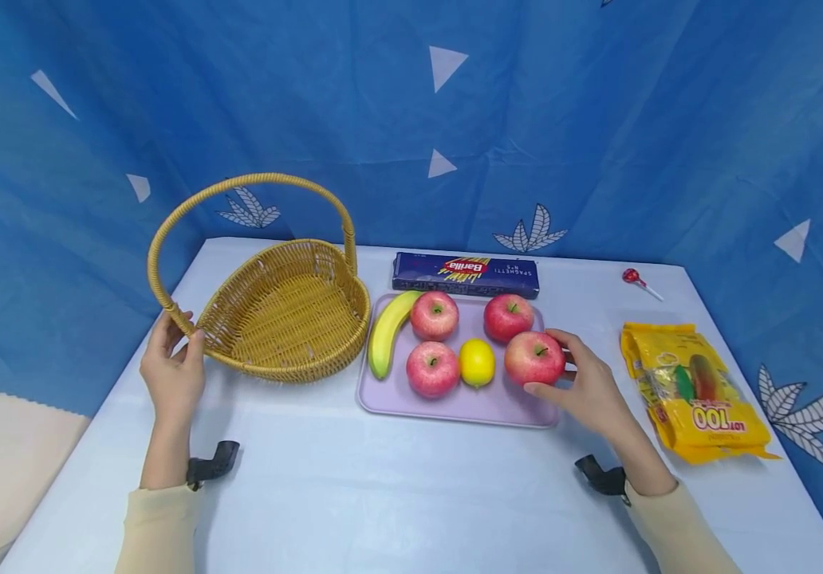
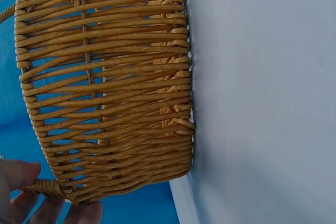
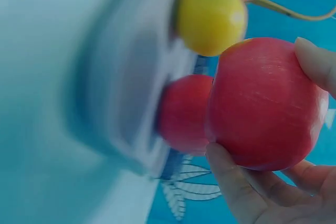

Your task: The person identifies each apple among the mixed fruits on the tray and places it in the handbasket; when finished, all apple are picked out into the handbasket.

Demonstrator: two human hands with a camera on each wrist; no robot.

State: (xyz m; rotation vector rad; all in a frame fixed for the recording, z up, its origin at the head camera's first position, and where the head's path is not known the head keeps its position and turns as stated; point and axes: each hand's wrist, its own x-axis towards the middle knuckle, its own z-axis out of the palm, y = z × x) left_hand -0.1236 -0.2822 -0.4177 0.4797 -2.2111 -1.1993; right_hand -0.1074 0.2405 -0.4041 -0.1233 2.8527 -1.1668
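My left hand (image 1: pixel 176 371) grips the wicker basket (image 1: pixel 297 368) where its handle meets the rim; in the left wrist view the fingers curl round the handle's base. Nothing lies inside the basket. On the right, my right hand (image 1: pixel 591 391) holds a red apple (image 1: pixel 534 358) between thumb and fingers, over the right end of the lilac tray (image 1: pixel 397 405). The right wrist view shows this apple (image 3: pixel 265 103) nearer than the tray. A banana (image 1: pixel 386 335), a lemon (image 1: pixel 477 363) and three other apples (image 1: pixel 432 369) are on the tray.
Behind the tray lies a dark blue spaghetti box (image 1: pixel 465 275). A yellow snack bag (image 1: pixel 698 391) rests at the right, with a red lollipop (image 1: pixel 632 276) behind it. Blue patterned cloth (image 1: pixel 383 119) hangs behind the white table (image 1: pixel 383 494).
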